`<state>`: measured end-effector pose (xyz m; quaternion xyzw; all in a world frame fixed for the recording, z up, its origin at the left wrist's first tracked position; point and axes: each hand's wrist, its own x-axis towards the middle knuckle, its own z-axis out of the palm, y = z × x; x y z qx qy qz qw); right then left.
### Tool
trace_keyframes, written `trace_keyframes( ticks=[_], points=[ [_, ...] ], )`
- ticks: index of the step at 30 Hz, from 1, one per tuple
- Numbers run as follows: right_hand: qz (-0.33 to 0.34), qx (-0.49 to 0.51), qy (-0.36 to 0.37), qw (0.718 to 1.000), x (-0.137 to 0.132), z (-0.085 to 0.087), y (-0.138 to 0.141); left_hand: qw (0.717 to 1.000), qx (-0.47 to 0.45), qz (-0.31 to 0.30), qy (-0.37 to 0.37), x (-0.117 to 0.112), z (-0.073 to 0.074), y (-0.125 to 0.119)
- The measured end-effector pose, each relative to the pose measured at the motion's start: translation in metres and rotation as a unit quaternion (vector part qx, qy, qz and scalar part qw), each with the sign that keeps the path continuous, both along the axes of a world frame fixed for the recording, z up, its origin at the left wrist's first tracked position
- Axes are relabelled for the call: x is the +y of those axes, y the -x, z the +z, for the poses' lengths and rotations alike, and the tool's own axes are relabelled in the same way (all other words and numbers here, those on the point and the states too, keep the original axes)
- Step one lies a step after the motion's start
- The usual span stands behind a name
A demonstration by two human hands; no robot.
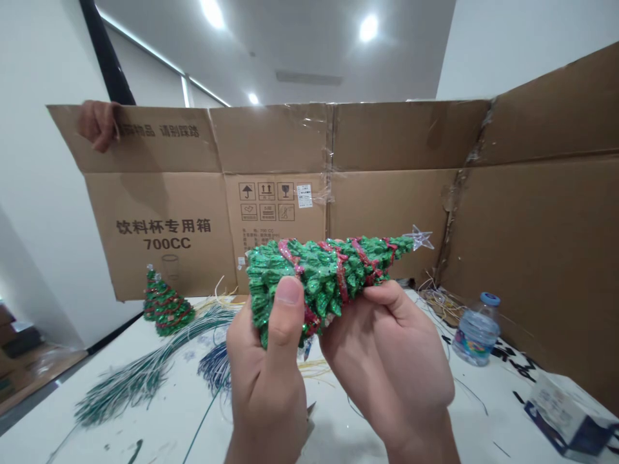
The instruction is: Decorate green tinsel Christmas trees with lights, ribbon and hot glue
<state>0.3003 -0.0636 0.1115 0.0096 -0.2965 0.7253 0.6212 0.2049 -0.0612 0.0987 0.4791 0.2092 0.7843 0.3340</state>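
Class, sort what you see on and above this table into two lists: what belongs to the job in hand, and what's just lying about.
Job in hand:
- glittery green tree with a clear star, held in the left hand and right hand

Apparently lying about:
- second tree
- green strands
- dark blue strands
- bottle
- white-and-blue box

Apparently a makeshift craft workshop, indoors.
Wire bundles (pixel 128 380) and glittery trees (pixel 316 274) are seen at white table (pixel 169 428), walled by cardboard panels (pixel 394 200), lit by ceiling lights (pixel 368 28).
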Motion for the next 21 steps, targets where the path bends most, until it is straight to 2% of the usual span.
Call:
trace_keyframes(
  ticks=[5, 21],
  points=[
    [-0.002, 0.006, 0.009, 1.0, 0.0002, 0.0022, -0.0001, 1.0, 0.013, 0.0, 0.011, 0.0006, -0.002, 0.001],
    [-0.011, -0.001, -0.031, 0.999, 0.0009, -0.0055, -0.002, 1.0, 0.019, 0.004, -0.017, 0.0007, -0.0009, -0.0038]
  ],
)
